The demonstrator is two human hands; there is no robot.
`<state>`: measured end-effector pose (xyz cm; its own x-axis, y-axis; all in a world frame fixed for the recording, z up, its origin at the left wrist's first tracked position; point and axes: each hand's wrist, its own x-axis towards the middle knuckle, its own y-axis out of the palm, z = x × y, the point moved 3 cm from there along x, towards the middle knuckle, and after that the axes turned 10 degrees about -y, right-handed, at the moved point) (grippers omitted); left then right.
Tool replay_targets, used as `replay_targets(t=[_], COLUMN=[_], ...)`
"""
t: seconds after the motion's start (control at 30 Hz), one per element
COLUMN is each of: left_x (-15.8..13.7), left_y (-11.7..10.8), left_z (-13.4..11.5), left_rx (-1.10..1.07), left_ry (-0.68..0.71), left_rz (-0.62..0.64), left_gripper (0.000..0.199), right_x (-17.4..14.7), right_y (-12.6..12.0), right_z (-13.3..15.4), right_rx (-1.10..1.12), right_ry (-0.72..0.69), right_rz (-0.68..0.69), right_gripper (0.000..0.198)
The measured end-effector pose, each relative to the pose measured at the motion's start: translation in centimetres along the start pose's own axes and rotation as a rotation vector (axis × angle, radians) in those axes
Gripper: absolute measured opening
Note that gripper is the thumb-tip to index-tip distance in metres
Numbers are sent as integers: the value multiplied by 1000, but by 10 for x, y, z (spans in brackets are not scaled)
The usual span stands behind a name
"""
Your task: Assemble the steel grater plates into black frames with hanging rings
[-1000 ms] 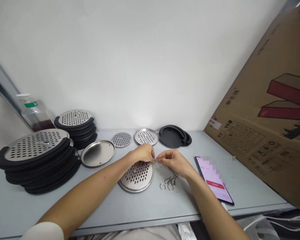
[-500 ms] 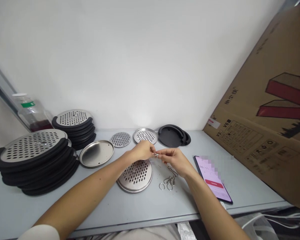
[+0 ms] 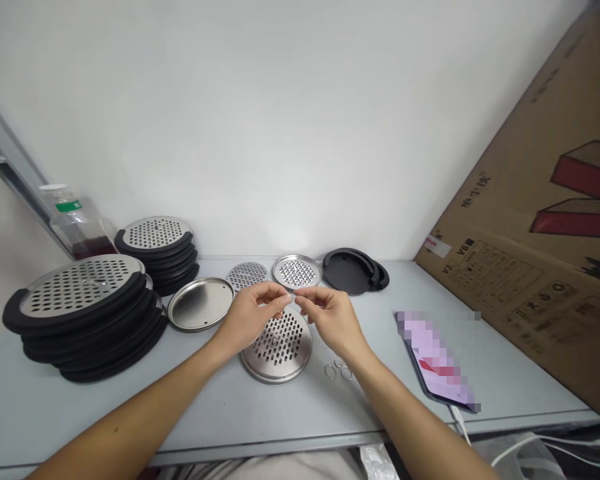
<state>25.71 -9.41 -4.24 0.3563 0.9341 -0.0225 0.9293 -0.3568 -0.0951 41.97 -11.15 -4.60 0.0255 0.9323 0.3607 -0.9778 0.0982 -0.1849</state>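
Observation:
My left hand [image 3: 259,310] and my right hand [image 3: 327,317] meet fingertip to fingertip above a round perforated metal grater disc [image 3: 280,350]. Both are closed in a pinch on a small metal ring [image 3: 291,299], mostly covered by the fingers. The disc lies flat on the table below them, holes facing up. Several loose wire rings, among them one ring [image 3: 347,373], lie beside the disc, partly hidden by my right wrist.
Stacks of black-rimmed grater discs [image 3: 87,287] [image 3: 157,233] and a jar [image 3: 83,230] stand left. Behind my hands are a shallow metal lid [image 3: 200,303], a flat perforated plate [image 3: 245,273], a second grater disc [image 3: 297,272] and black round holders [image 3: 347,272]. A phone [image 3: 437,363] and cardboard box [image 3: 510,267] sit right.
Both hands have drawn back slightly toward me and left, over the grater disc, with fingertips still together. More of the right-hand fingers show. The view has shifted a little left.

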Motion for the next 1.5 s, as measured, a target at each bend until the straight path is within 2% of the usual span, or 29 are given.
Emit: replay_targets(t=[0.1,0.17,0.23,0.37,0.47,0.53,0.63,0.83,1.0,1.2,1.33,1.5], left_x=[0,2,1,-2,-4,-4,-3,-7,-10,-15,-17,-17], left_y=[-4,-6,-8,-9,-8,-7,-8,-10,-13,-8,-4,-4], left_z=[8,14,20,23,21,21,22,20,15,7,6,6], left_rx=[-45,-58,-49,-101,-164,-157,-61,181,274,415,464,462], left_ry=[-6,-17,-22,-72,-130,-151,-126,62,124,280,351,311], left_rz=[-62,-81,-98,-86,-37,-9,-48,-164,-257,-267,-284,-305], left_gripper=[21,20,18,19,22,25,27,20,17,17,16,15], right_x=[-4,-8,-13,-24,-26,-25,-22,-21,-22,-22,-22,-21], right_y=[16,21,21,20,19,17,16,12,14,15,16,17], right_z=[-3,-7,-10,-10,-10,-11,-11,-11,-12,-11,-9,-8], right_rx=[73,44,-87,-371,-412,-417,-456,-443,-447,-429,-342,-149], right_ry=[23,-9,-140,-520,-604,-589,-532,-447,-422,-387,-343,-179], right_rz=[44,73,95,183,194,182,188,151,162,166,174,229], right_gripper=[24,23,22,30,32,31,30,27,26,26,26,27])
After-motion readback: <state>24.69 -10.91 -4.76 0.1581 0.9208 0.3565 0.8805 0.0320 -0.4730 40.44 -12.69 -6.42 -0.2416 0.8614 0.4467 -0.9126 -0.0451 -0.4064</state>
